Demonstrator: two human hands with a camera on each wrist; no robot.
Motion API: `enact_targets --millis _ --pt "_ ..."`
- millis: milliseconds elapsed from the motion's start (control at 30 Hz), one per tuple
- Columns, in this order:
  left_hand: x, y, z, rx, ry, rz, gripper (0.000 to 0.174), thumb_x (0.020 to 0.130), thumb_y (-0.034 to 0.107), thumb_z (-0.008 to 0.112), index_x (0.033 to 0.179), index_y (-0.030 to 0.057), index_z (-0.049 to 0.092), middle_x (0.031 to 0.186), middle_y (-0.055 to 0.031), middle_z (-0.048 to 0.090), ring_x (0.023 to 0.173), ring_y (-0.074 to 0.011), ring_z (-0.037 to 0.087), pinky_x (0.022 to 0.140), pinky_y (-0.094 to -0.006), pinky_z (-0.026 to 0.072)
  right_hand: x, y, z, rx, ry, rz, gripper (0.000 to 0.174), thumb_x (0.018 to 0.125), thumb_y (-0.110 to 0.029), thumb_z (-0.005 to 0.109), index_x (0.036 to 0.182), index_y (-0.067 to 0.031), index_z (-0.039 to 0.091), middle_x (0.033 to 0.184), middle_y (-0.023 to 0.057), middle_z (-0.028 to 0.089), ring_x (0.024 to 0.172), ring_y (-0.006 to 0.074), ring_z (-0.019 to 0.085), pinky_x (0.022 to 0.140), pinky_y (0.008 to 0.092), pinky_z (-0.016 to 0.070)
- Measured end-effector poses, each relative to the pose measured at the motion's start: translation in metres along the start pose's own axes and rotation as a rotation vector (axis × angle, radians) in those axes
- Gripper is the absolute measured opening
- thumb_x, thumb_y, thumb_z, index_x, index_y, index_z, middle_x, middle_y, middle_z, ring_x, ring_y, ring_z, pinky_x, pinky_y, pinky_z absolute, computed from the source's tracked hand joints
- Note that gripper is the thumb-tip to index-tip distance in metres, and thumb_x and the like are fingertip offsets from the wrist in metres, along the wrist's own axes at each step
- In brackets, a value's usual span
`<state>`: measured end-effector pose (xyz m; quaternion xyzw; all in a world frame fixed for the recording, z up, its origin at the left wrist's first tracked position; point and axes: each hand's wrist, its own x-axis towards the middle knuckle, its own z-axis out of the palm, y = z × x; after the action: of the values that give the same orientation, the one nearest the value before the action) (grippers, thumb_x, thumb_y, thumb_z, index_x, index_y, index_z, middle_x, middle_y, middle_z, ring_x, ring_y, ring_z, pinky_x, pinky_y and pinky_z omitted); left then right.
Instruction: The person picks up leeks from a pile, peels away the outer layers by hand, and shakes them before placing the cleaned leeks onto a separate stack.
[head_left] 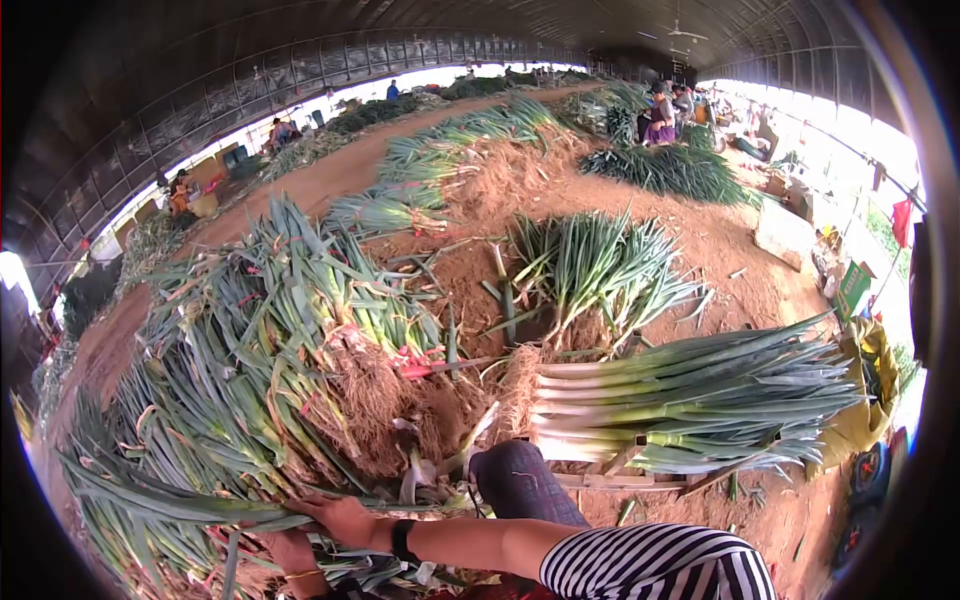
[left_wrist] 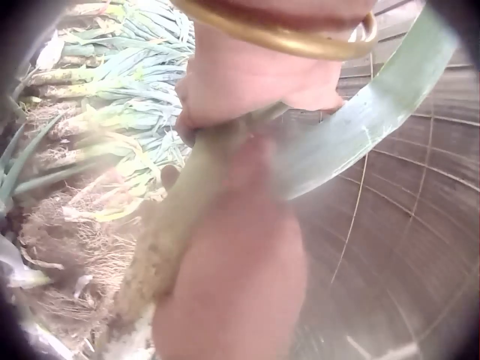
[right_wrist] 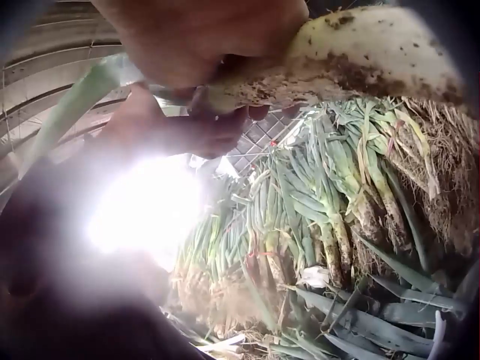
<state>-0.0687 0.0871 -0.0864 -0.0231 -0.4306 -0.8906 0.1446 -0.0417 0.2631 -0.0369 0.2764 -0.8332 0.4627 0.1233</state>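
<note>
Right wrist view: a soil-smeared leek (right_wrist: 375, 60) is gripped by the right hand (right_wrist: 202, 37), its fingers curled over the stalk; in the left wrist view the same stalk is clasped by the left hand (left_wrist: 259, 82), above which a gold bangle (left_wrist: 277, 34) is worn. The hands are set close together around the part where leaf meets stalk, presumably so that a long, limp plant can be steadied; exact finger contact is blurred. In the right wrist view the pale end is pointed towards three o'clock from the grip, while in the head view the green leaves are trailed between nine and ten, probably left loose because control is wanted at the stalk. Outward from the hands in the head view, a broad heap (head_left: 250, 350) of leeks is spread at eleven o'clock, with tangled roots (head_left: 365, 395) shown between twelve and one, perhaps faced alike for easy reach. Just before three o'clock a knee (head_left: 520, 480) is bent, and beyond it a neat stack (head_left: 690, 390) is laid over wooden slats (head_left: 610, 481), pale ends aligned, probably to be kept straight and off the soil. Between one and two, a looser bundle (head_left: 610, 265) is placed farther out.
</note>
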Motion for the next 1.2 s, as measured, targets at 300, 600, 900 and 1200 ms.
enact_targets --millis 300,600,900,1200 --pt "0.016 0.020 0.002 -0.060 0.107 -0.100 0.023 0.079 0.013 0.056 0.096 -0.0022 0.054 0.083 -0.0071 0.058 0.074 -0.0153 0.057 0.068 -0.0273 0.0465 0.010 -0.004 0.000 0.150 0.017 -0.070 0.039 0.078 -0.014 0.058 0.115 -0.0050 0.049 0.086 0.0194 0.058 0.080 0.0375 0.056 0.067 0.0445 0.0447" --pt "0.038 0.049 -0.075 -0.073 0.270 -0.073 0.021 0.075 0.015 0.061 0.087 -0.0001 0.053 0.075 -0.0077 0.055 0.071 -0.0199 0.056 0.069 -0.0277 0.0509 -0.090 -0.013 -0.014 0.144 -0.203 -0.191 0.026 0.077 -0.023 0.059 0.090 -0.0018 0.050 0.072 0.0157 0.049 0.069 0.0343 0.053 0.063 0.0442 0.0406" --pt "0.049 0.063 -0.133 -0.070 0.298 -0.177 0.028 0.074 0.012 0.055 0.095 -0.0062 0.058 0.093 -0.0106 0.059 0.085 -0.0195 0.057 0.073 -0.0261 0.0493 -0.133 -0.041 -0.072 0.387 -0.269 -0.398 0.033 0.084 -0.035 0.052 0.071 -0.0058 0.046 0.067 0.0158 0.048 0.064 0.0336 0.050 0.058 0.0437 0.0388" --pt "0.053 0.099 -0.114 0.544 0.078 0.083 0.019 0.080 0.014 0.054 0.090 0.0021 0.064 0.083 -0.0071 0.063 0.075 -0.0179 0.059 0.069 -0.0287 0.0483 -0.154 -0.060 -0.122 0.551 -0.024 -0.466 0.014 0.075 -0.014 0.060 0.084 -0.0073 0.050 0.067 0.0094 0.050 0.067 0.0275 0.055 0.069 0.0374 0.0402"
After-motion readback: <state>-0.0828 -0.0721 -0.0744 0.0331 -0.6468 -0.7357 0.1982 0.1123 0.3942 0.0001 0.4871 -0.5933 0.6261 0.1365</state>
